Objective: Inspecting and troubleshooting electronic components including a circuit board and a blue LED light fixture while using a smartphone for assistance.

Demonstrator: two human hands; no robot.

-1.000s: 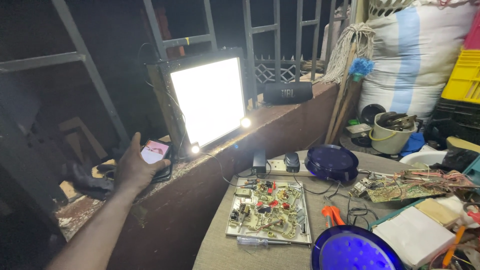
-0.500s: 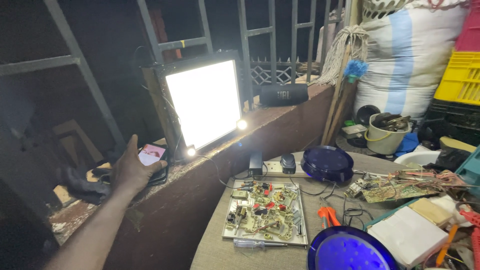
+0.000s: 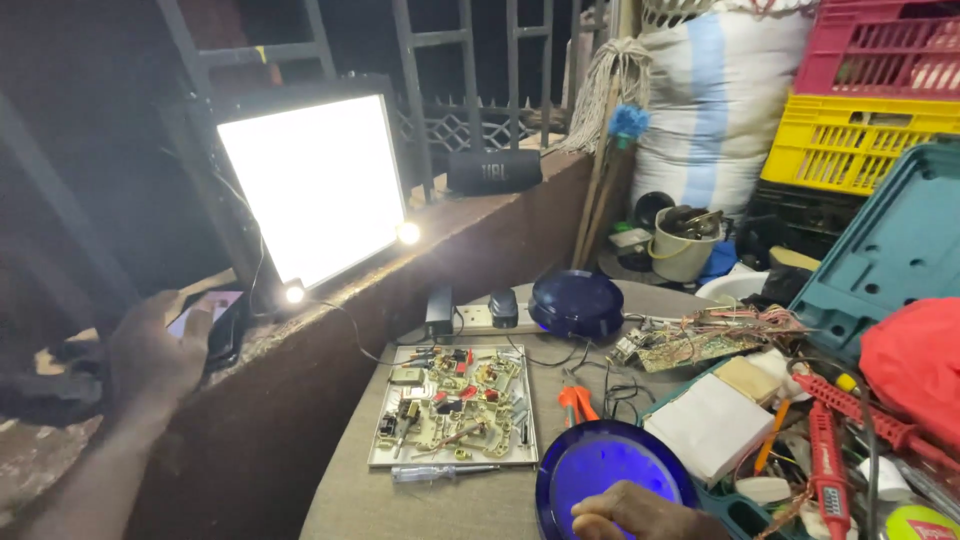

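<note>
My left hand [image 3: 150, 355] reaches out to the left over a brick ledge [image 3: 330, 330] and grips a phone [image 3: 215, 318] with a pinkish lit screen. Only the knuckles of my right hand [image 3: 640, 512] show at the bottom edge. They rest on the rim of a blue translucent round lid [image 3: 600, 465], and its grip is hidden. A circuit board on a white plate [image 3: 455, 405] lies on the table between my hands, with a screwdriver [image 3: 440, 472] along its near edge.
A bright LED panel lamp [image 3: 315, 185] stands on the ledge beside a dark cylindrical speaker [image 3: 495, 170]. A second blue dome [image 3: 577, 300], a power strip [image 3: 480, 315], another wired board [image 3: 700, 340], orange pliers [image 3: 577, 405], a teal case [image 3: 890, 250], crates and a sack crowd the right.
The view has swung right and down. My left hand stays on the phone at the ledge. My right hand has come into view on the blue lid.
</note>
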